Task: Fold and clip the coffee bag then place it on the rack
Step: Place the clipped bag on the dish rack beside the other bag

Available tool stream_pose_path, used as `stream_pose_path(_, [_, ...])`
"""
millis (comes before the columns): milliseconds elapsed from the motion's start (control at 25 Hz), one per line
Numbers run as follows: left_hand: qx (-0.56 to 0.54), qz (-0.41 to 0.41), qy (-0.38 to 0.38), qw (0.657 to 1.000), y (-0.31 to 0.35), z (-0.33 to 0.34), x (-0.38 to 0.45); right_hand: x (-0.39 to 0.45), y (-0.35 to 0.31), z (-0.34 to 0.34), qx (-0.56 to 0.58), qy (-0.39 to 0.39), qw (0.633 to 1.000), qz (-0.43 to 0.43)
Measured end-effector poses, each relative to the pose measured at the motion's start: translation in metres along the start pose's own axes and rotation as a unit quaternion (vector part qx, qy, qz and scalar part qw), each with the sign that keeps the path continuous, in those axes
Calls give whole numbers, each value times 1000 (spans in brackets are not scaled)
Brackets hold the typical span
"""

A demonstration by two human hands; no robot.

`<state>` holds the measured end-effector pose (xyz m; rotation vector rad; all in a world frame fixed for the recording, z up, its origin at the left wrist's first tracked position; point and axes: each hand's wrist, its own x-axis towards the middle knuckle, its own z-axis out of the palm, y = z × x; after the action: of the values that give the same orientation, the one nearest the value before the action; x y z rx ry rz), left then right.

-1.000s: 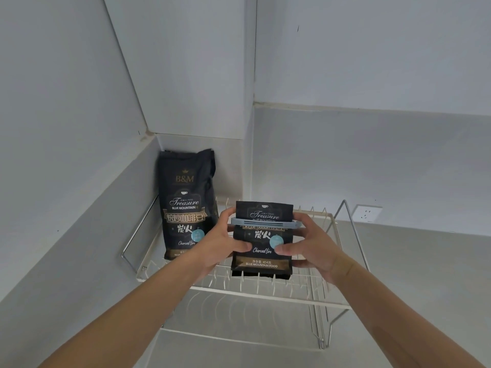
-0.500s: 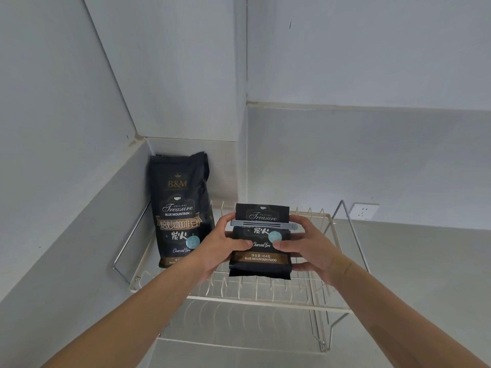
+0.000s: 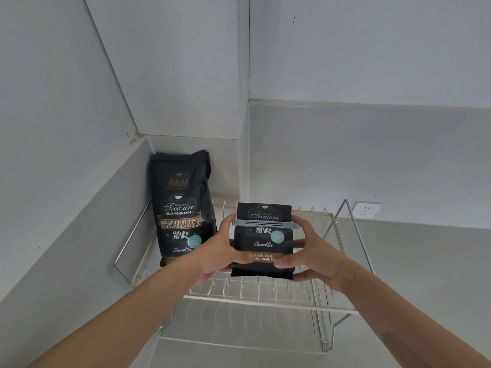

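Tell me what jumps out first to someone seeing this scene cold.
The folded black coffee bag at centre, pinched by a grey clip, is held between the left hand and right hand over the wire rack. A taller, unfolded bag stands in the rack's back-left corner against the wall.

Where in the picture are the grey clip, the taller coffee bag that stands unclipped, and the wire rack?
grey clip (image 3: 265, 223): head view, middle of its bar.
taller coffee bag (image 3: 180, 208): head view, front label.
wire rack (image 3: 255, 301): head view, front rail of the top tier.
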<state>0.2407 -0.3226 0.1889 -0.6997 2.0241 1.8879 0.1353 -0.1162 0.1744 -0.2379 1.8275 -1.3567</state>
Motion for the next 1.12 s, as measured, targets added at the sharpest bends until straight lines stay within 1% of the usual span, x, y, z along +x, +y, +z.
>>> stream_pose_path(120, [15,7,10,1000,1,0,-2,-1,-1,1,8,1,1000,-14])
stream_pose_path(320, [17,50,55,997,7,5,2,3,-6,5,-10,40,997,-61])
stream_pose_path(520, [-6,38,36,999,3,2,4,5,-10,7,7,36,998,-42])
stream_pose_path(600, [-5,42,37,998,2,1,5,4,-11,8,-8,37,998,-47])
stream_pose_path(800, [32,109,76,991,3,1,14,9,-12,14,-28,77,992,-98])
stream_pose_path(1120, [85,154,76,981,-6,1,20,15,-2,16,-104,116,976,-150])
